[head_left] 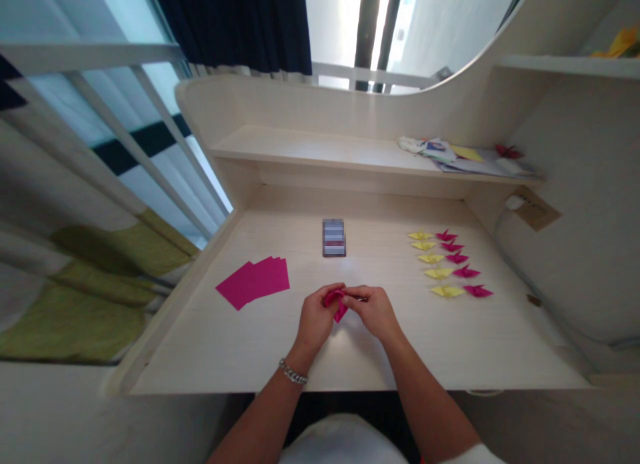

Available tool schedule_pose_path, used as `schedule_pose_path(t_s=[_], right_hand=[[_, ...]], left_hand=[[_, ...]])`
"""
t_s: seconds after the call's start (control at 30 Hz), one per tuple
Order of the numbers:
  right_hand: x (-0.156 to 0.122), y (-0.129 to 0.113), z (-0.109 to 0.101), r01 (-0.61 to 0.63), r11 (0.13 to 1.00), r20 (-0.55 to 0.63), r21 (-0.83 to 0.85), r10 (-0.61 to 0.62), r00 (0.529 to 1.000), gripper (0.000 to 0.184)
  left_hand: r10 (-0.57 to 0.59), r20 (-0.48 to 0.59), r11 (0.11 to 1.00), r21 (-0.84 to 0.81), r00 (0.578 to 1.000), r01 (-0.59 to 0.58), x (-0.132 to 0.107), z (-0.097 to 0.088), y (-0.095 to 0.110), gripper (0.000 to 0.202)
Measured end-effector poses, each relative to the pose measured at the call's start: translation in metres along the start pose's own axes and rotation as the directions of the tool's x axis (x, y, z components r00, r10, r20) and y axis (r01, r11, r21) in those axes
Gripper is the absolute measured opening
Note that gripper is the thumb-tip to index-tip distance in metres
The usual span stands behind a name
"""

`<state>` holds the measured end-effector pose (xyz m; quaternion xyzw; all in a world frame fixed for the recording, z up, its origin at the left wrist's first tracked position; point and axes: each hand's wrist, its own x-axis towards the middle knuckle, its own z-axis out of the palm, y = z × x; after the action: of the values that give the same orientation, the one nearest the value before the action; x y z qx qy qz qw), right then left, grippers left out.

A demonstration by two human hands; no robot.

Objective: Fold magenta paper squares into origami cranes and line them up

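Note:
Between my two hands, just above the desk, is a partly folded piece of pink origami paper (340,311). My left hand (317,315) has its fingers closed on the paper's left side. On the other side my right hand (369,307) pinches its upper right edge with thumb and fingers. The paper's exact folds are too small to make out. To the left lie overlapping flat pink paper sheets (250,283). On the right stand two columns of folded paper cranes, yellow cranes (439,273) and pink cranes (466,271), several of each.
A phone (334,237) lies on the desk (200,351) beyond my hands. Papers (465,159) and a red folded paper (509,151) rest on the back shelf (300,144). White rails (150,164) border the left; a cable (520,271) runs along the right wall.

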<state>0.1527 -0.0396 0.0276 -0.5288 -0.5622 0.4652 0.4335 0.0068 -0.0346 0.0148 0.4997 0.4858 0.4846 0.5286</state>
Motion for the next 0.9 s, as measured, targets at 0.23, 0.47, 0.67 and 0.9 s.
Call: schedule_pose_path(t_s=[0.23,0.47,0.67,0.9], right_hand=[[0.0039,0.0055,-0.0002,-0.014,0.998,0.006,0.064,0.014,1.000,0.025],[0.0055,0.0089,-0.0018,-0.057,0.988,0.026,0.144,0.054,0.998,0.026],[0.0034,0.0030,-0.0033,-0.046,0.995,0.027,0.084,0.044,0.999,0.026],[0.0034,0.0010,-0.0037,-0.095,0.994,0.024,0.053,0.094,0.995,0.022]], left_hand=[[0.014,0.011,0.999,0.033,1.000,-0.014,0.0046,-0.0032,-0.0045,0.034],[0.014,0.061,0.999,0.039,0.998,-0.017,0.0031,-0.0009,-0.0031,0.033],[-0.022,0.083,1.000,0.008,0.996,0.021,0.0026,-0.0002,0.0004,0.031],[-0.119,0.111,0.984,-0.121,0.987,0.133,0.0025,-0.0024,-0.0011,0.033]])
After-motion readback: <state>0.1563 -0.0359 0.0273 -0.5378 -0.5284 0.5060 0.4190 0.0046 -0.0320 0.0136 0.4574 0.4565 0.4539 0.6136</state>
